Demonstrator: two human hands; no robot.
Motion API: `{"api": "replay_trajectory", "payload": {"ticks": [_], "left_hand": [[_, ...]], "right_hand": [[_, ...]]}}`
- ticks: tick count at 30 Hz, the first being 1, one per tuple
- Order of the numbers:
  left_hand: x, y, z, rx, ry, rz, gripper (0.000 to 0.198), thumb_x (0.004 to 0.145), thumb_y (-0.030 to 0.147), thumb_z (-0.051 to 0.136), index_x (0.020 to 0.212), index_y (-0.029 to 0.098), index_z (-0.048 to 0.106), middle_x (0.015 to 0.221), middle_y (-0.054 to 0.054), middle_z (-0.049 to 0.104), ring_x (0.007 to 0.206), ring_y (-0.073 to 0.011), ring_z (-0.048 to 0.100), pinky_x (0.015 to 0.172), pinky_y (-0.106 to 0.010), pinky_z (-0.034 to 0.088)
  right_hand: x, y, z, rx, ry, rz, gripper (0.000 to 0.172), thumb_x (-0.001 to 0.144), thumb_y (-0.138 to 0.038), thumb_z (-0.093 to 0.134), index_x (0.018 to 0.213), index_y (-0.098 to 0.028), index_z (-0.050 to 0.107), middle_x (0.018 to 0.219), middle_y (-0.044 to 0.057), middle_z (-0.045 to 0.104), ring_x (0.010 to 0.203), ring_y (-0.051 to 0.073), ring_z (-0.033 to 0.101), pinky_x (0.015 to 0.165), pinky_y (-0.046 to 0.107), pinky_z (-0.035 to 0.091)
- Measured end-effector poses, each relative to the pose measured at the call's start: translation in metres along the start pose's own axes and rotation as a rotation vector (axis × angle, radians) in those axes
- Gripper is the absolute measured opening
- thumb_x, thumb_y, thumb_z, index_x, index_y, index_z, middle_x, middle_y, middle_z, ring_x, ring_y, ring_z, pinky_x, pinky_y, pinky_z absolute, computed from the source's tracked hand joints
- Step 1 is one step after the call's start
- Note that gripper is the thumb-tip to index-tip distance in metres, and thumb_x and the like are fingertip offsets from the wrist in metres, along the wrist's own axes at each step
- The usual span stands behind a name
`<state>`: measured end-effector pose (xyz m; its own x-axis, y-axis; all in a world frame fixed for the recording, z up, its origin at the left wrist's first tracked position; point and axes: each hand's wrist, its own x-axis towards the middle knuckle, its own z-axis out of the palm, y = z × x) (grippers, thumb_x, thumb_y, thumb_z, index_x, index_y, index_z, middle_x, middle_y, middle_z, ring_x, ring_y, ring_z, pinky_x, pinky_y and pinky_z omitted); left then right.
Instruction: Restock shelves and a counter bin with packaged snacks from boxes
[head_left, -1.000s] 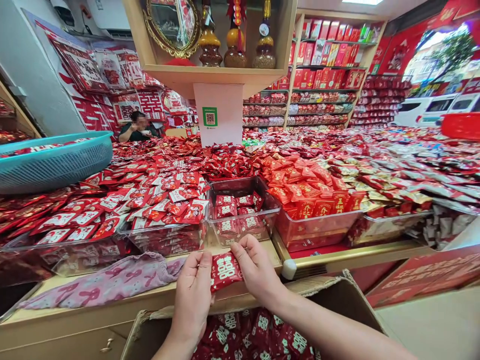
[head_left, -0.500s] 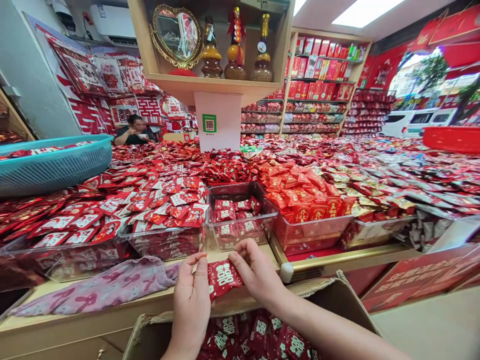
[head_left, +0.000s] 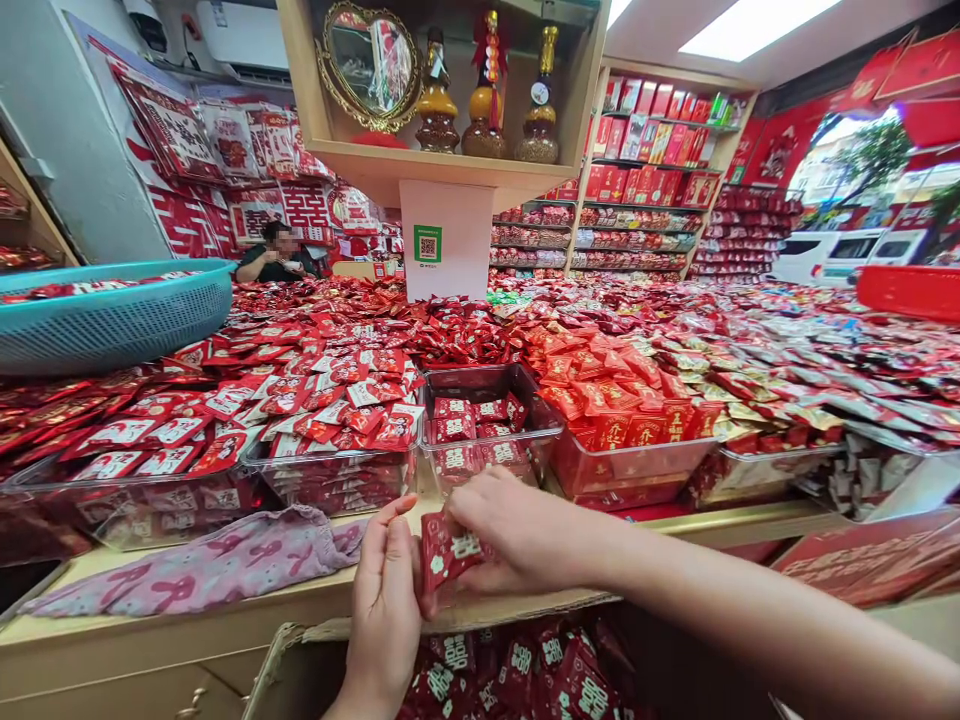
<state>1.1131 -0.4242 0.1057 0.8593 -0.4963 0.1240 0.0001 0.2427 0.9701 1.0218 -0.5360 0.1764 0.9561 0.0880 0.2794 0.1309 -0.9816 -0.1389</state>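
A dark red packet (head_left: pixel 444 552) with pale characters is held between my two hands, above the near edge of the counter. My left hand (head_left: pixel 386 590) grips its left side, thumb and fingers pressed together. From the right, my right hand (head_left: pixel 517 530) wraps over the packet's other side and hides part of it. Below them, an open cardboard box (head_left: pixel 330 632) holds many similar red packets (head_left: pixel 517 665). Just beyond my hands stands a clear bin (head_left: pixel 536 436) with more of these packets in it.
Clear bins heaped with red packets line the counter, among them orange-red ones (head_left: pixel 637 430). A pink patterned cloth (head_left: pixel 202 565) lies at the left. A teal basket (head_left: pixel 112 320) stands far left. One person (head_left: pixel 277 252) sits in the background.
My right hand has closed further over the packet and covers more of it, its forearm now reaching in more from the right. The view has shifted slightly.
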Motion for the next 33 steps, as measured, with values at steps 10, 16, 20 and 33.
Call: {"api": "replay_trajectory", "payload": {"ticks": [10, 16, 20, 33], "left_hand": [[0.001, -0.005, -0.004, -0.041, -0.161, 0.007, 0.029, 0.08, 0.042, 0.045, 0.098, 0.02, 0.051, 0.04, 0.009, 0.039, 0.038, -0.0086, 0.035, 0.039, -0.019, 0.032], [0.001, -0.007, -0.007, -0.006, -0.186, -0.012, 0.028, 0.078, 0.043, 0.047, 0.092, 0.019, 0.053, 0.039, 0.008, 0.04, 0.039, -0.0088, 0.036, 0.04, -0.019, 0.032], [0.001, -0.006, -0.006, -0.005, -0.178, -0.03, 0.03, 0.077, 0.044, 0.049, 0.092, 0.019, 0.053, 0.038, 0.008, 0.04, 0.037, -0.0092, 0.036, 0.038, -0.02, 0.031], [0.003, -0.009, -0.007, 0.034, -0.233, -0.043, 0.03, 0.078, 0.046, 0.046, 0.089, 0.019, 0.052, 0.039, 0.008, 0.039, 0.038, -0.0097, 0.036, 0.04, -0.021, 0.031]], "right_hand": [[0.07, 0.124, -0.034, -0.25, -0.247, 0.582, 0.057, 0.056, -0.03, 0.071, 0.103, -0.011, 0.045, 0.097, 0.012, 0.056, 0.089, 0.023, 0.052, 0.068, 0.026, 0.037], [0.081, 0.145, -0.009, -0.208, -0.404, 0.615, 0.058, 0.042, -0.015, 0.077, 0.096, -0.011, 0.053, 0.094, 0.011, 0.059, 0.087, 0.022, 0.056, 0.065, 0.024, 0.039], [0.082, 0.146, -0.005, -0.19, -0.449, 0.605, 0.055, 0.041, -0.011, 0.075, 0.093, -0.013, 0.055, 0.089, 0.008, 0.061, 0.082, 0.021, 0.058, 0.061, 0.023, 0.039], [0.09, 0.138, -0.002, -0.21, -0.57, 0.587, 0.02, 0.048, -0.004, 0.065, 0.067, -0.01, 0.063, 0.072, 0.008, 0.063, 0.072, 0.021, 0.058, 0.062, 0.027, 0.041]]}}
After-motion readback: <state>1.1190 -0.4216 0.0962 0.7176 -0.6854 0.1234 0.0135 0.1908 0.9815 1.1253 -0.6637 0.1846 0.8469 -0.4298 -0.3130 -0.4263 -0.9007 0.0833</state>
